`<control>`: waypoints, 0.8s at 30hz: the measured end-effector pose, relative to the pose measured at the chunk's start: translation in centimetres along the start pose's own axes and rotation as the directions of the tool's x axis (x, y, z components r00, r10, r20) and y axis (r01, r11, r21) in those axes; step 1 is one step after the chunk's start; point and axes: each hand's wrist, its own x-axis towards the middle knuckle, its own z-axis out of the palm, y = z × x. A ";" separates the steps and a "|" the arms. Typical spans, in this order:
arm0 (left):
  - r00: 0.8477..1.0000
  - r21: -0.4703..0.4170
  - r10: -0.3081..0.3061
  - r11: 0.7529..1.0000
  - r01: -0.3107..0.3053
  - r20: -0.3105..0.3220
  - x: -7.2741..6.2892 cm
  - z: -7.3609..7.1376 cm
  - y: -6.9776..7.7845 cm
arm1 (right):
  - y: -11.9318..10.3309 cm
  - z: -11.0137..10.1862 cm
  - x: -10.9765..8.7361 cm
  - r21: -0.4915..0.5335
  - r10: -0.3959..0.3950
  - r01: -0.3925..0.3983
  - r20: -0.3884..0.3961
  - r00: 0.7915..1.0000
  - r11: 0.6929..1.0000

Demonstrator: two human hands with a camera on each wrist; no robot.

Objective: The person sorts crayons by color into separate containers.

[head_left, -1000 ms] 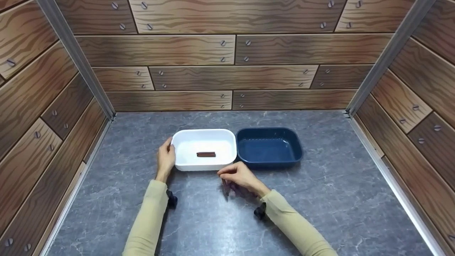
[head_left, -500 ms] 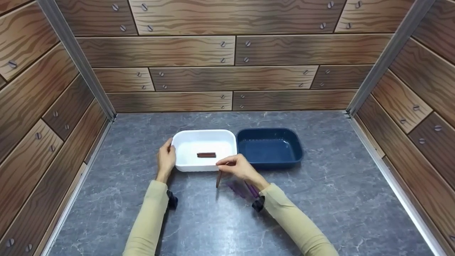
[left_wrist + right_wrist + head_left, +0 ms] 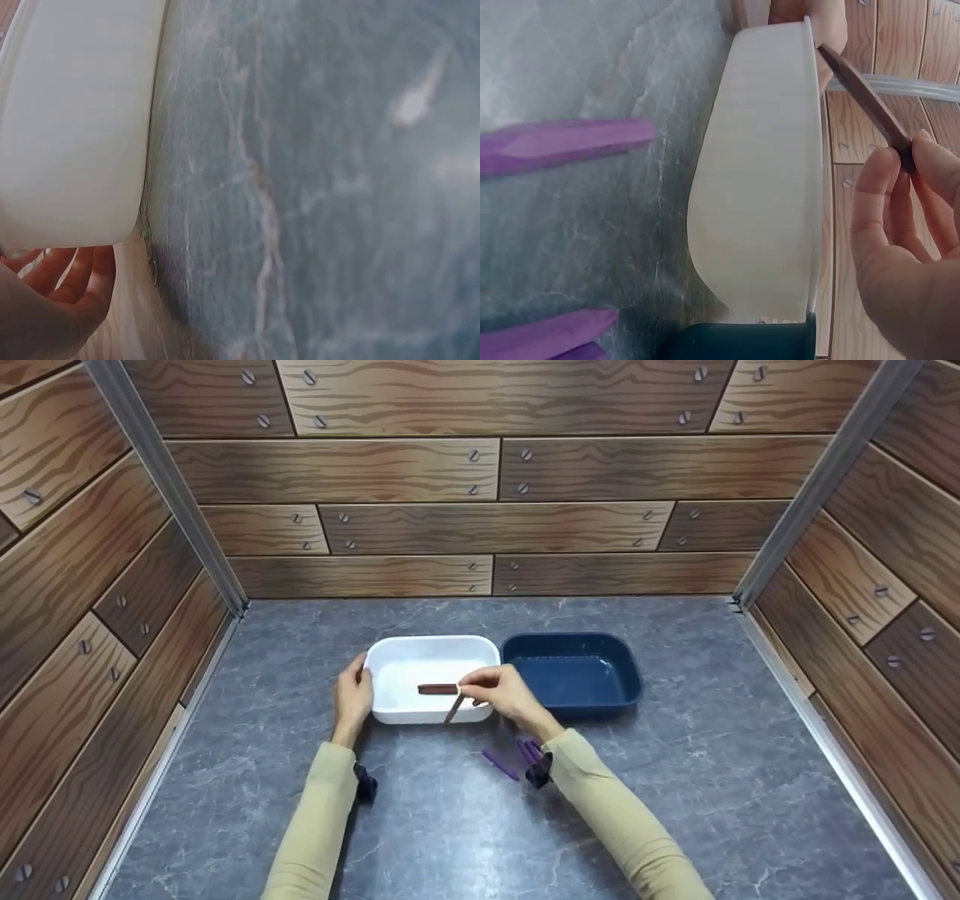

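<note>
My right hand (image 3: 510, 694) pinches one end of a brown crayon (image 3: 870, 109) between thumb and fingertips. It slants down over the near rim of the white dish (image 3: 397, 712), above it. Another brown piece (image 3: 435, 689), apparently crayons side by side, lies on the dish's floor, its right end right at my fingertips in the head view. My left hand (image 3: 352, 697) holds the dish's left end; in the left wrist view its curved fingers (image 3: 94, 285) lie against the end wall. Several purple crayons (image 3: 500, 764) lie on the table below my right wrist.
A dark blue dish (image 3: 574, 709) stands right beside the white one, with nothing seen inside. Wood-patterned walls (image 3: 405, 529) with metal corner posts enclose the grey marbled table (image 3: 247, 780) at the back and sides.
My right hand has lifted the brown crayon from near the table, up and away from me, to over the white dish's near rim. The purple crayons show more. My left hand stays put.
</note>
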 end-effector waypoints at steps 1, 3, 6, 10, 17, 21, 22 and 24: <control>1.000 -0.004 0.000 1.000 0.000 -0.003 -0.1 -0.1 -0.1 | 0.4 0.0 0.3 0.016 -0.002 0.002 -0.005 1.000 1.000; 1.000 -0.011 0.004 1.000 -0.004 -0.007 -0.2 -0.2 -0.3 | 1.3 0.0 0.9 0.043 -0.006 0.007 -0.019 1.000 0.999; 1.000 -0.020 0.008 1.000 -0.008 -0.004 -0.4 -0.2 -0.7 | 2.6 0.1 1.8 0.049 -0.001 0.003 -0.036 0.999 0.999; 1.000 -0.021 0.009 1.000 -0.008 0.020 -0.4 -0.1 -0.9 | 3.2 0.1 2.4 0.025 0.015 -0.013 -0.086 0.996 1.000; 1.000 -0.045 0.026 0.999 -0.025 0.015 -0.3 0.1 -0.5 | 3.2 0.0 3.5 -0.019 0.058 -0.062 -0.166 0.984 0.998; 1.000 -0.036 0.025 0.999 -0.024 0.007 0.0 0.2 -0.3 | 3.0 0.1 4.5 0.012 0.088 -0.088 -0.192 0.977 0.996; 1.000 -0.033 0.021 0.999 -0.021 0.006 0.0 0.2 -0.3 | 3.0 0.1 4.7 0.021 0.098 -0.096 -0.202 0.974 0.995; 1.000 -0.027 0.020 0.999 -0.020 0.007 0.1 0.3 -0.2 | 3.1 0.2 5.3 0.032 0.122 -0.117 -0.225 0.967 0.993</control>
